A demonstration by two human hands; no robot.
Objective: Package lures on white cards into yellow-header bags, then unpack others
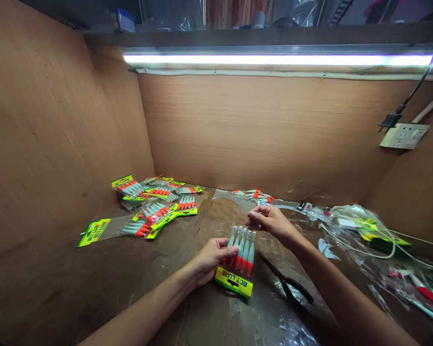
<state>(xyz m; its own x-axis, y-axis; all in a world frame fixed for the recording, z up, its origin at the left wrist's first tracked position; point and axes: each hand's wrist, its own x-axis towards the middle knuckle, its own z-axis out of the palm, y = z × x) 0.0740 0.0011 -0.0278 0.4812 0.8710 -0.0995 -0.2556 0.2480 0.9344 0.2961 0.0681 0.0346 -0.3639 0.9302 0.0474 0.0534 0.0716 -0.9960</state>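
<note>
Brown desk (pixel 159 283) spread below; our left hand (pixel 212 259) gripped the lure pack (pixel 242 257) at near centre; our right hand (pixel 269 220) curled fingers by its hooks (pixel 243 232), grip unclear. We seemed mid-adjustment, needing steadiness.

bare forearms (pixel 147 307) angled inward over desk (pixel 130 269). left hand (pixel 211 259) lower, thumb on top, fingers tucked beneath. right hand (pixel 270 222) nearer the back edge, fingers curled, thumb near fingertips.
</note>
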